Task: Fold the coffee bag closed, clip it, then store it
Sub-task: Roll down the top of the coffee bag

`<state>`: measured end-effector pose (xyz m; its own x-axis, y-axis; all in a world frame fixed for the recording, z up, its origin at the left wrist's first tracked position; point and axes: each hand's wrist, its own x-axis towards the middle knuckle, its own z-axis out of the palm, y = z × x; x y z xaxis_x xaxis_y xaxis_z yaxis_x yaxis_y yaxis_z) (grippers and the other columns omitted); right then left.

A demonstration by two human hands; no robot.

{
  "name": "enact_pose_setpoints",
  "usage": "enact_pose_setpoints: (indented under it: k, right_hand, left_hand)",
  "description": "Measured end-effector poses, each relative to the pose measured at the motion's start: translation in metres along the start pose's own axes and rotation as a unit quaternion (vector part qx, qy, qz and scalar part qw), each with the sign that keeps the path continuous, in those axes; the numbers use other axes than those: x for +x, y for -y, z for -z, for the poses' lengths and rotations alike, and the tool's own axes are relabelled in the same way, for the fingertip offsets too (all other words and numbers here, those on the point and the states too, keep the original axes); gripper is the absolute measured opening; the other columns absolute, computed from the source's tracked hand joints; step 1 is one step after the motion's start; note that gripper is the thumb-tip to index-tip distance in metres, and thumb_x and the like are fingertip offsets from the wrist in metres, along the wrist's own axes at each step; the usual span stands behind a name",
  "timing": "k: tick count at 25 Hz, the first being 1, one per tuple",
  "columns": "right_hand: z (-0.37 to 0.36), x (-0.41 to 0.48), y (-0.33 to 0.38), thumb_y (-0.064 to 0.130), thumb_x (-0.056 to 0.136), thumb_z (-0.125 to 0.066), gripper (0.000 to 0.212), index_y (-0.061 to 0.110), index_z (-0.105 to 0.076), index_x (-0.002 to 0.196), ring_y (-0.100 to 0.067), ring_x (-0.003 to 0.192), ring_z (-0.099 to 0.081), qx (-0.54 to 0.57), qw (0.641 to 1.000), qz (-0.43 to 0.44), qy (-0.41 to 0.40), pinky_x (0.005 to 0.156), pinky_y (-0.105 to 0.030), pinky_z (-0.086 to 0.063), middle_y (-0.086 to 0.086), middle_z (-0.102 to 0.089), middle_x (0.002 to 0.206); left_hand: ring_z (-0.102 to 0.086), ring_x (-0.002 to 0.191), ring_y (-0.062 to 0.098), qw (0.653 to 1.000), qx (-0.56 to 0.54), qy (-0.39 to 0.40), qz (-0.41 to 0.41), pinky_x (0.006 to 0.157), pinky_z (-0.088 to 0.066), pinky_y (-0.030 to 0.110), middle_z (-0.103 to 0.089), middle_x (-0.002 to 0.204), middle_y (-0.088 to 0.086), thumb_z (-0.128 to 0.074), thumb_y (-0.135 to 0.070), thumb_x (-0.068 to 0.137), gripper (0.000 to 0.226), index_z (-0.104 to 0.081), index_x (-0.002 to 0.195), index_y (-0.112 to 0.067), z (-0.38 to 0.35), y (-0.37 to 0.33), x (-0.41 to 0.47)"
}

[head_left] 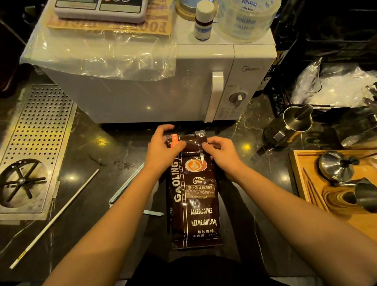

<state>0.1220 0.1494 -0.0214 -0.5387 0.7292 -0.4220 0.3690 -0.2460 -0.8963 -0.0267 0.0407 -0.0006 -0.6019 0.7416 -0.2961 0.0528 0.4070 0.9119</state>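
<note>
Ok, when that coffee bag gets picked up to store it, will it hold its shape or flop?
The coffee bag looks filled and is printed 454g, so its body probably stays firm with real heft. Its top, pinched by the left hand and right hand, looks thin and creased, likely floppy. The glossy film may be slippery.

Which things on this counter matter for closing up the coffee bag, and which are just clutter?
For the job:
coffee bag, top held by left hand and right hand
pale blue sealing clip, beside the bag

Lying about:
microwave
scale
tape roll
small bottle
drip tray
white stick
milk jug
</note>
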Motion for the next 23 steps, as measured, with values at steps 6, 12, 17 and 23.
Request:
enact_pose_setpoints:
  k: [6,12,17,23]
  right_hand:
    - [-0.007,-0.002,-0.001,0.004,0.097,-0.054,0.017,0.005,-0.066,0.109,-0.025,0.082,-0.069,0.067,0.997,-0.024,-0.011,0.074,-0.037,-0.058,-0.017,-0.07,0.094]
    - [-0.01,0.004,0.0,0.004,0.095,-0.056,0.02,0.004,-0.067,0.111,-0.025,0.084,-0.07,0.093,0.994,-0.053,-0.032,0.076,-0.038,-0.059,-0.017,-0.072,0.097]
    - [-0.011,0.01,0.005,0.01,0.095,-0.06,0.009,0.008,-0.069,0.095,-0.023,0.075,-0.07,0.077,0.995,-0.064,-0.009,0.07,-0.036,-0.059,-0.013,-0.072,0.087]
    - [-0.001,0.018,0.017,0.004,0.09,-0.066,0.007,0.01,-0.068,0.087,-0.026,0.077,-0.069,0.03,0.995,-0.094,0.02,0.068,-0.035,-0.058,-0.012,-0.07,0.084]
  left_hand:
    - [-0.064,0.105,0.021,0.911,0.358,0.181,-0.097,0.084,-0.054,0.038,-0.069,0.114,0.004,-0.061,-0.037,0.093,0.033,-0.065,0.12,-0.019,-0.005,-0.031,0.045]
    - [-0.062,0.082,0.007,0.935,0.288,0.197,-0.068,0.062,-0.044,0.02,-0.069,0.092,0.001,-0.06,-0.032,0.094,0.013,-0.068,0.094,-0.021,-0.014,-0.031,0.068]
    - [-0.064,0.084,0.014,0.927,0.306,0.201,-0.086,0.078,-0.057,0.039,-0.068,0.089,0.0,-0.061,-0.036,0.093,0.017,-0.065,0.1,-0.022,-0.017,-0.024,0.071]
    - [-0.062,0.087,0.016,0.91,0.335,0.201,-0.136,0.077,-0.054,0.04,-0.06,0.085,-0.01,-0.062,-0.041,0.091,0.011,-0.06,0.091,-0.031,-0.014,-0.022,0.074]
